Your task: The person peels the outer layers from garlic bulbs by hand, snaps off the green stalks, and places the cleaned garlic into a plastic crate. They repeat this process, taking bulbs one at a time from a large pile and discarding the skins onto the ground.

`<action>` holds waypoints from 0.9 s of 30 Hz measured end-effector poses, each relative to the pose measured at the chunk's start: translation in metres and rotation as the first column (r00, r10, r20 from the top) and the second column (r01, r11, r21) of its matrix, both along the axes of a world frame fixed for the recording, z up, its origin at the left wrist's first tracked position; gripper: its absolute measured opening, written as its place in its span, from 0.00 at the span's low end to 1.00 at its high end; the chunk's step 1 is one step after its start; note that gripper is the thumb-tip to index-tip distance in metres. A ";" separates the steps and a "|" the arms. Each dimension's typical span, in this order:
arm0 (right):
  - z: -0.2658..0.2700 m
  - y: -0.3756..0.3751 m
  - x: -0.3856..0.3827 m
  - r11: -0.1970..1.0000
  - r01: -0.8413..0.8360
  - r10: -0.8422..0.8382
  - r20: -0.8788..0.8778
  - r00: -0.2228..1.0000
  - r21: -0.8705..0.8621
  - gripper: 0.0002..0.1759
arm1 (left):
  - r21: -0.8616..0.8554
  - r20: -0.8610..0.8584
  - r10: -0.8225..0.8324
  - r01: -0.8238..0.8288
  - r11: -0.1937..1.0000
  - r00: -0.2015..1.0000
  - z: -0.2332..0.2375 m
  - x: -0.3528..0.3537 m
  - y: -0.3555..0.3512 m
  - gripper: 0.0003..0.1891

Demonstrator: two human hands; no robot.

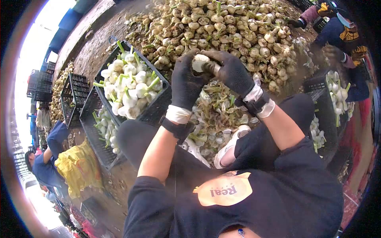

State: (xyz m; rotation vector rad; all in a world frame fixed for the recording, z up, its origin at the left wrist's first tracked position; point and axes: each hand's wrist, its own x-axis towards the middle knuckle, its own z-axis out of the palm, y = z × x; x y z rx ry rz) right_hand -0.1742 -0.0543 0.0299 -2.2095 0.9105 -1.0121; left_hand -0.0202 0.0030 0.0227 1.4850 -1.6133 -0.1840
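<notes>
In front of me, both hands in dark gloves meet around one garlic bulb (199, 62) with a white, partly peeled side showing. My left hand (185, 79) is curled about the bulb from the left. Closed near its stem end is my right hand (235, 73), thumb and fingers against it; the fingertips are partly hidden. Just beyond lies a large heap of unpeeled, soil-stained garlic (238, 37). Beneath the hands, garlic skins and dry leaves (222, 109) cover the ground between my shoes.
At my left stands a crate (164, 85) piled with white cleaned garlic, beside a lower crate (88, 115). More crates of garlic (337, 93) are at the right. One person (341, 39) works at upper right; another (47, 166) is at left near a yellow sack (79, 168).
</notes>
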 end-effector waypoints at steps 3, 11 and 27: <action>0.006 -0.005 -0.008 0.856 -0.274 0.125 0.339 0.933 0.438 0.21 | 0.161 -0.345 -0.011 0.070 0.984 0.938 0.001 0.006 0.001 0.33; -0.006 -0.011 0.000 0.883 -0.229 0.114 0.286 0.951 0.410 0.22 | 0.171 -0.251 0.067 -0.023 0.985 0.966 0.011 0.008 0.004 0.32; 0.003 -0.006 0.012 0.882 -0.175 0.072 0.242 0.968 0.438 0.25 | -0.099 -0.262 -0.065 0.040 0.994 0.963 0.005 0.008 0.002 0.37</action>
